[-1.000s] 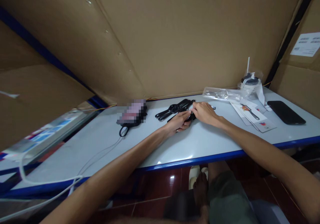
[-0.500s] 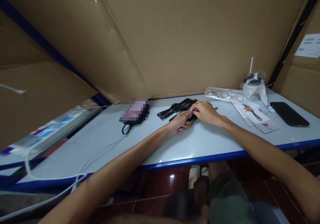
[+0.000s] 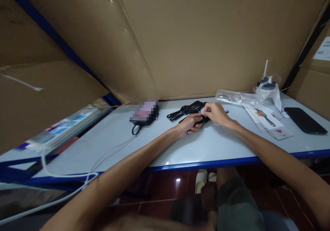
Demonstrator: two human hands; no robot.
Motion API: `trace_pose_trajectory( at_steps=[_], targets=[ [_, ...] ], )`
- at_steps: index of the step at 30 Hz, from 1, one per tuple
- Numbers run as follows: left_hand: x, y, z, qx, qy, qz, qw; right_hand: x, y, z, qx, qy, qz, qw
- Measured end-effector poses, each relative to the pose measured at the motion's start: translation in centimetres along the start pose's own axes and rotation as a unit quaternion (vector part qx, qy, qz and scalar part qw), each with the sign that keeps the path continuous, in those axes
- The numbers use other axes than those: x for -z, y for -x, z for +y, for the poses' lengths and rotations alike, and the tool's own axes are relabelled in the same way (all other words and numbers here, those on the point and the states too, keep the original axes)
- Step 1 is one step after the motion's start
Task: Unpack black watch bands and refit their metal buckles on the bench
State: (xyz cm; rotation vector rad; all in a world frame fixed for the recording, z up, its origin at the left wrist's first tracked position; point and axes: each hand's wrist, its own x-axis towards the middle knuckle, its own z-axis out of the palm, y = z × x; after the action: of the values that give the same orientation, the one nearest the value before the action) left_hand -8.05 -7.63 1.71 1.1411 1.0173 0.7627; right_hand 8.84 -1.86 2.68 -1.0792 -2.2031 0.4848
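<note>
My left hand (image 3: 190, 125) is closed round a black object (image 3: 205, 118) above the white table (image 3: 165, 150). The object is mostly covered by fingers, so its shape is unclear. Pinched at its right end, my right hand (image 3: 215, 113) touches the same object, fingertips against those of the left. Just behind and left of the hands lie several black, long-handled utensils (image 3: 184, 110) in a loose pile. A small shiny piece (image 3: 226, 111) shows behind my right wrist.
Printed cards (image 3: 273, 123) and a black phone (image 3: 305, 120) lie to the right. Behind them are clear plastic packaging (image 3: 235, 97) and a wrapped cup with a straw (image 3: 266, 86). A dark pouch with a strap (image 3: 145, 114) lies left. Cardboard walls (image 3: 196, 42) enclose the back.
The camera view has turned slightly, so the tabletop things sit farther right. Both hands remain together on the black object, with small shifts of the fingers.
</note>
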Motion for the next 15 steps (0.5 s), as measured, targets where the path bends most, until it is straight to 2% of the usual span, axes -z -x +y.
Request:
trace_pose_trajectory(
  at_steps=[15],
  targets=[
    [0.11, 0.03, 0.22, 0.012, 0.022, 0.003, 1.000, 0.13, 0.57, -0.65, -0.023, 0.143, -0.027, 0.989]
  ],
)
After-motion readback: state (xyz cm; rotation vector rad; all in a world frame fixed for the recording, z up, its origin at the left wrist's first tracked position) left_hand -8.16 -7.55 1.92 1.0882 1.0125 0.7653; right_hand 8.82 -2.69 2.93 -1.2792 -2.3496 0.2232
